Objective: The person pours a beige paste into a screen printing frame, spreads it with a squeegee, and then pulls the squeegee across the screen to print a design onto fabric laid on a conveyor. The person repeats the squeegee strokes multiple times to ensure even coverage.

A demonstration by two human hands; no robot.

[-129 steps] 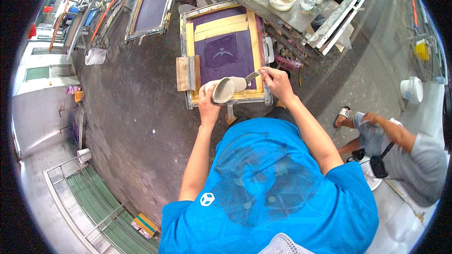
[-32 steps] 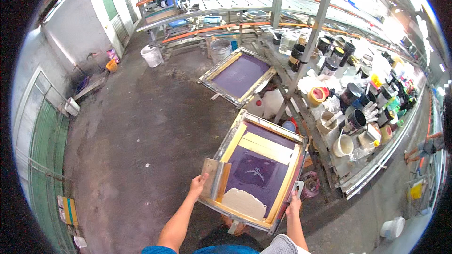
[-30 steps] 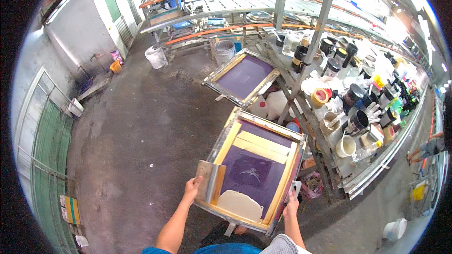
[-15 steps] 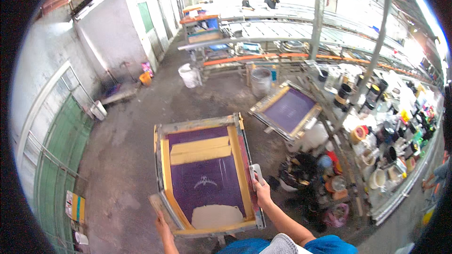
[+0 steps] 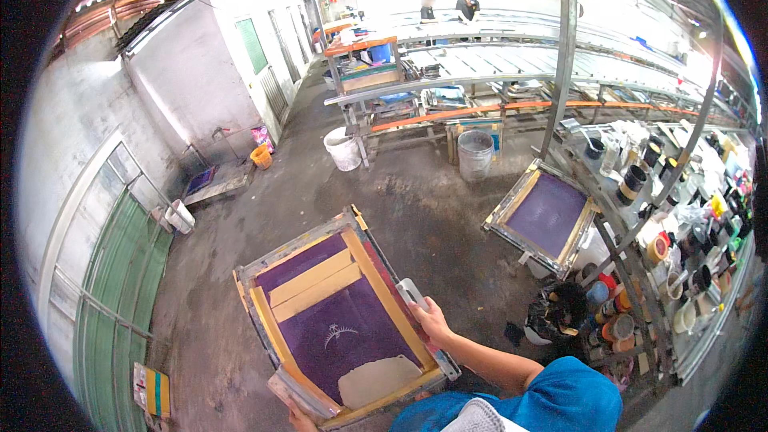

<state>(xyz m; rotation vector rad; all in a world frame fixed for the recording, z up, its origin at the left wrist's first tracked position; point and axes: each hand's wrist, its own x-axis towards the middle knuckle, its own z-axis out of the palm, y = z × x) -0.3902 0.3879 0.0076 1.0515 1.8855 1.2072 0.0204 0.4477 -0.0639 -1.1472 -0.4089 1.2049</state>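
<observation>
Between my hands is a screen printing frame (image 5: 344,326) with purple mesh, yellow tape along its inner edges and two tape strips across its far part. A small pale crescent-shaped design shows on the mesh, and a beige patch of ink (image 5: 379,382) lies at its near end. My right hand (image 5: 432,322) is closed on the frame's right side, beside a light grey handle-like piece (image 5: 412,294). My left hand (image 5: 301,419) grips the near left corner, its fingers mostly hidden. A flat grey-beige bar, like a squeegee (image 5: 302,392), rests along that corner.
A second purple screen (image 5: 548,214) leans at the right, by a black-lined bin (image 5: 556,310) and a shelf crowded with ink pots (image 5: 632,184). White buckets (image 5: 342,150) stand ahead near long printing tables (image 5: 480,60). Two people are at the far tables. A green door (image 5: 120,296) is left.
The held frame has turned counterclockwise, its far end swinging left. My right arm has followed, and my left hand now shows less. The surroundings have shifted right in view.
</observation>
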